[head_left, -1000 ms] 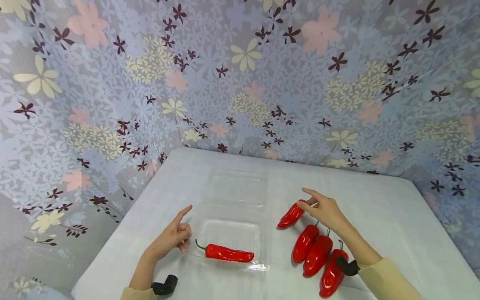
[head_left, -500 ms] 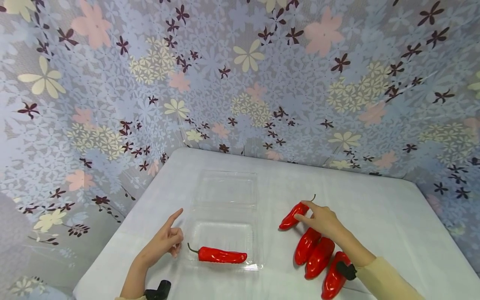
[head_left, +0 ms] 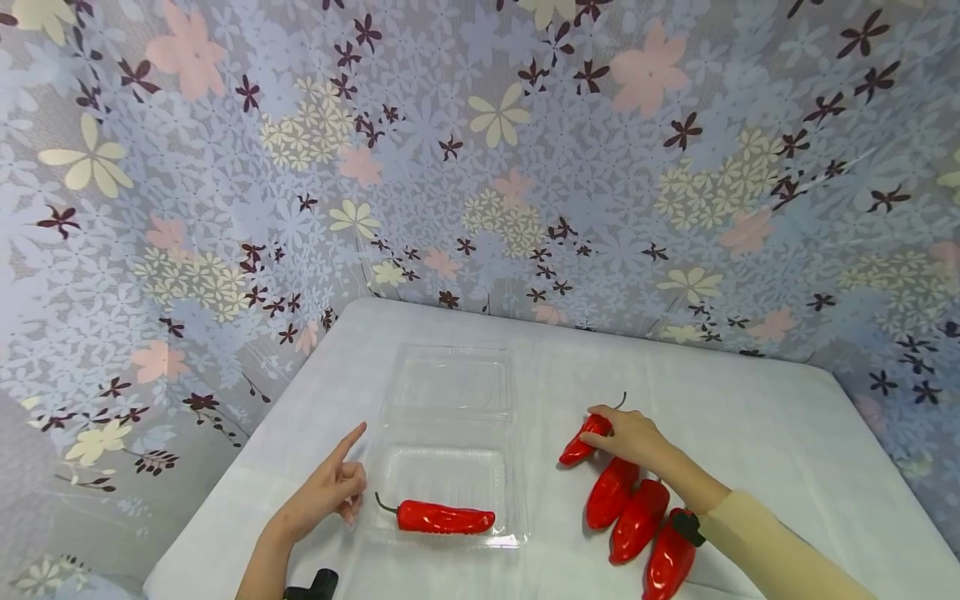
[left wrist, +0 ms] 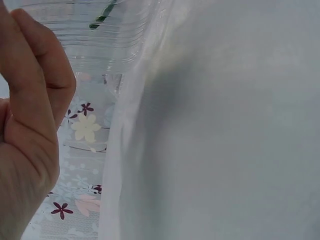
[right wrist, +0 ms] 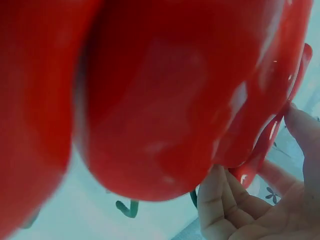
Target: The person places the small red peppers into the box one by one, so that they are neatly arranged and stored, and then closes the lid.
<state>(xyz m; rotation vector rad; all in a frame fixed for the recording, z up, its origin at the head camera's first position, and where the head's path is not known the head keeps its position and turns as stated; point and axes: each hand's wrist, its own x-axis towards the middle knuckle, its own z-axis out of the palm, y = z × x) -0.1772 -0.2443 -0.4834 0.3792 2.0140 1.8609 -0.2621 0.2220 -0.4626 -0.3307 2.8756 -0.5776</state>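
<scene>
At the far end of a row of red peppers, my right hand (head_left: 633, 437) pinches a red pepper (head_left: 576, 452) between thumb and fingers near its stem end. Its stem sticks out past the fingers. In the right wrist view, the thumb and fingers (right wrist: 212, 192) meet the farthest pepper, partly behind nearer ones. My left hand (head_left: 326, 492) holds nothing, index finger pointing forward and the others curled, beside the left edge of a clear plastic clamshell container (head_left: 442, 471). One red pepper (head_left: 446, 517) with a green stem lies crosswise in the container's near half.
Below the right hand and forearm lie three more red peppers (head_left: 639, 521), side by side on the white tabletop (head_left: 750, 433). The container's clear lid half (head_left: 453, 383) lies folded back, away from me. Flowered fabric (head_left: 480, 167) rises behind the table.
My right hand's thumb and fingers have closed around the farthest pepper near its stem. In the head view, my left hand and the container have shifted slightly left.
</scene>
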